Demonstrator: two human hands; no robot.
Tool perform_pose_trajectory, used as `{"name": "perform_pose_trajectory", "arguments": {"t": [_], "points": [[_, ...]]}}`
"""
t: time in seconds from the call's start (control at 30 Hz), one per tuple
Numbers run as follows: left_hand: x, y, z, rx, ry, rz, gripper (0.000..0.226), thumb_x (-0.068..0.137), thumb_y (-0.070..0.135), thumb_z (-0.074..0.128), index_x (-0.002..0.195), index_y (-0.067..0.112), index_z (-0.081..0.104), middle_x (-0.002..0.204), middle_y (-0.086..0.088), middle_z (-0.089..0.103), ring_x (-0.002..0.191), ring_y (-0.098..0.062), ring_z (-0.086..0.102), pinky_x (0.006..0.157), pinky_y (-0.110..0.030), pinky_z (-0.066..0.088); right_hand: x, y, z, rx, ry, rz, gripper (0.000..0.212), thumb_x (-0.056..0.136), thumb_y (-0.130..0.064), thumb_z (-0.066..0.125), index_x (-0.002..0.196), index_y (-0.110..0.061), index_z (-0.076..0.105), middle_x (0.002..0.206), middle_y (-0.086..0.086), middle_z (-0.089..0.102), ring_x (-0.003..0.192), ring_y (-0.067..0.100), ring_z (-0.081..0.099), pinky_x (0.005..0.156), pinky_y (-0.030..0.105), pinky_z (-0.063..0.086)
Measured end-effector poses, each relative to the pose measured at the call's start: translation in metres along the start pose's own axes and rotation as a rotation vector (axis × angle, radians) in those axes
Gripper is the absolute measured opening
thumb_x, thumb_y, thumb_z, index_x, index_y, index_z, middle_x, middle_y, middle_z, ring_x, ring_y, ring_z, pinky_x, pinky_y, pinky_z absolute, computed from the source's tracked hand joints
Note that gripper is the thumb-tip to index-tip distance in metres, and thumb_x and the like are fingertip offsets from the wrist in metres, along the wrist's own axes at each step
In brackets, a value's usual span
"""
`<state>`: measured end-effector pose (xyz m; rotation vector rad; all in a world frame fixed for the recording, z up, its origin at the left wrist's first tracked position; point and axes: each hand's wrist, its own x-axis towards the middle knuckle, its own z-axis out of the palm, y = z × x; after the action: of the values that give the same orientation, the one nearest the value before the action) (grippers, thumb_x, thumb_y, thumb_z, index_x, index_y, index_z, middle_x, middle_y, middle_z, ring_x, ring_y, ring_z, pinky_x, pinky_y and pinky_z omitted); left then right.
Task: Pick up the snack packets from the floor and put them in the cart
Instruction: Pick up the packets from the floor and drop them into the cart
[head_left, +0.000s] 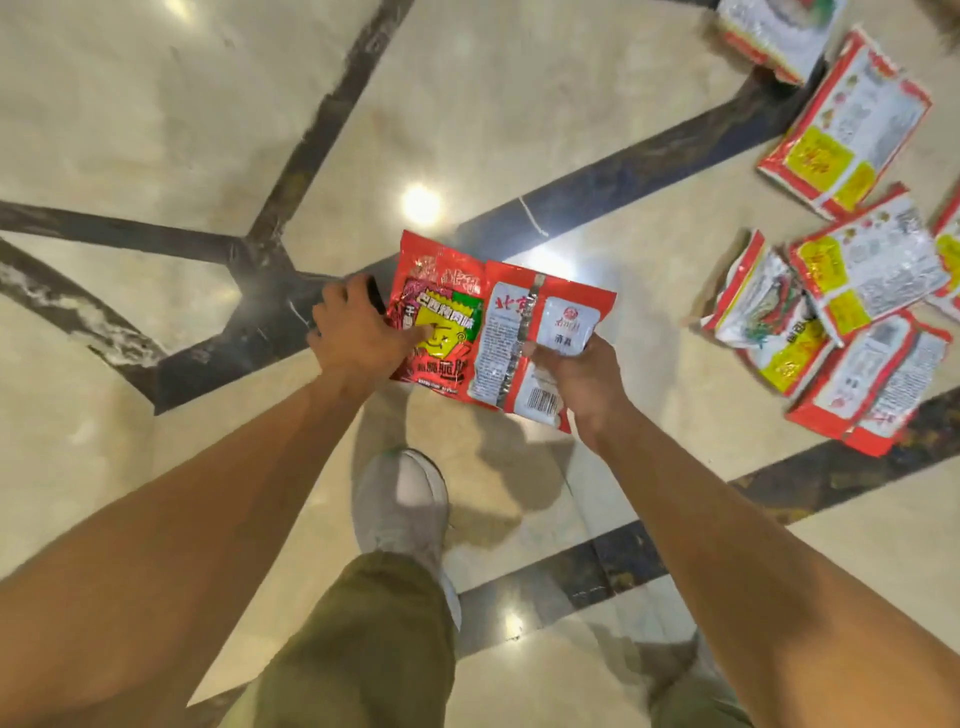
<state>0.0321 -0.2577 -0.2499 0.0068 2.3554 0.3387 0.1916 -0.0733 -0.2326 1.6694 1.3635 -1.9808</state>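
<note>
Looking down through the head view, two snack packets are seen held above the floor (156, 130), apparently lifted clear, since shadows are cast on the tiles beneath them. A red packet (441, 291), shown face up, is pinched at its near left edge by the left grip (358, 332), with the thumb laid over the yellow artwork. A second packet (540, 332), shown by its white back and barcode, is held at its near right corner by the right grip (576, 374), fingers curled under it. The two packets are overlapped slightly at their inner edges. More packets (857, 291) are scattered in a loose heap on the floor well off to the right, several overlapping. The packets are judged to be light, crinkly and glossy, so likely slippery, with contents that may be crushed. A pinch at a sealed edge or corner is therefore preferred to a squeeze across the middle. No cart is shown, so its place and contents cannot be told. A grey shoe (400, 499) is planted just below the held packets.
</note>
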Motion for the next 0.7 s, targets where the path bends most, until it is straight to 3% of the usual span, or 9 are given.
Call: {"name": "perform_pose_trajectory", "arguments": {"t": [0.1, 0.17, 0.23, 0.33, 0.43, 0.53, 0.7], "points": [[0.012, 0.009, 0.015, -0.136, 0.057, -0.106, 0.085, 0.053, 0.066, 0.088, 0.121, 0.027, 0.055, 0.130, -0.003, 0.064, 0.130, -0.034, 0.053, 0.111, -0.060, 0.034, 0.005, 0.016, -0.003, 0.024, 0.022, 0.011, 0.031, 0.085, -0.007, 0.083, 0.114, -0.013, 0.073, 0.110, 0.005, 0.080, 0.099, 0.028, 0.078, 0.091, 0.049, 0.062], [0.018, 0.013, 0.019, -0.225, 0.009, -0.120, 0.069, 0.043, 0.071, 0.084, 0.093, 0.032, 0.056, 0.111, 0.001, 0.073, 0.114, -0.030, 0.065, 0.104, -0.057, 0.045, 0.004, 0.020, -0.009, 0.051, 0.031, 0.010, 0.036, 0.084, -0.008, 0.084, 0.118, -0.011, 0.073, 0.113, 0.006, 0.079, 0.103, 0.031, 0.077, 0.095, 0.052, 0.060], [0.019, 0.015, 0.018, -0.328, -0.074, -0.107, 0.055, 0.051, 0.056, 0.095, 0.083, 0.027, 0.060, 0.100, -0.001, 0.077, 0.095, -0.027, 0.073, 0.093, -0.051, 0.057, -0.002, 0.018, -0.016, 0.065, 0.043, 0.013, 0.039, 0.085, -0.007, 0.083, 0.121, -0.009, 0.071, 0.114, 0.007, 0.079, 0.103, 0.031, 0.076, 0.095, 0.053, 0.060], [0.008, 0.021, 0.004, -0.466, -0.154, -0.105, 0.039, 0.063, 0.027, 0.099, 0.082, 0.020, 0.066, 0.093, -0.006, 0.079, 0.085, -0.027, 0.077, 0.084, -0.050, 0.063, -0.021, 0.002, -0.029, 0.085, 0.050, 0.015, 0.038, 0.087, 0.000, 0.078, 0.124, -0.005, 0.069, 0.115, 0.008, 0.078, 0.100, 0.028, 0.077, 0.092, 0.050, 0.062], [-0.010, 0.035, -0.021, -0.528, -0.210, -0.098, 0.035, 0.068, 0.019, 0.097, 0.087, 0.013, 0.068, 0.093, -0.007, 0.079, 0.084, -0.027, 0.077, 0.083, -0.050, 0.063, -0.050, -0.025, -0.049, 0.056, 0.037, 0.000, 0.037, 0.089, -0.002, 0.077, 0.125, -0.008, 0.069, 0.115, 0.006, 0.079, 0.099, 0.025, 0.078, 0.091, 0.049, 0.062], [-0.044, 0.063, -0.065, -0.635, -0.208, -0.081, 0.037, 0.077, 0.012, 0.090, 0.104, 0.014, 0.064, 0.095, 0.000, 0.076, 0.077, -0.018, 0.075, 0.073, -0.037, 0.063, -0.083, -0.060, -0.076, 0.067, 0.044, -0.036, 0.037, 0.089, -0.003, 0.078, 0.124, -0.009, 0.069, 0.114, 0.004, 0.079, 0.099, 0.025, 0.078, 0.093, 0.050, 0.061], [-0.115, 0.118, -0.154, -0.848, -0.335, 0.044, 0.047, 0.084, 0.008, 0.080, 0.128, 0.014, 0.066, 0.114, -0.011, 0.078, 0.099, -0.034, 0.077, 0.082, -0.050, 0.063, -0.152, -0.122, -0.123, 0.082, -0.001, -0.099, 0.037, 0.094, -0.008, 0.074, 0.130, -0.014, 0.067, 0.122, 0.006, 0.077, 0.109, 0.031, 0.075, 0.100, 0.057, 0.056]]}}
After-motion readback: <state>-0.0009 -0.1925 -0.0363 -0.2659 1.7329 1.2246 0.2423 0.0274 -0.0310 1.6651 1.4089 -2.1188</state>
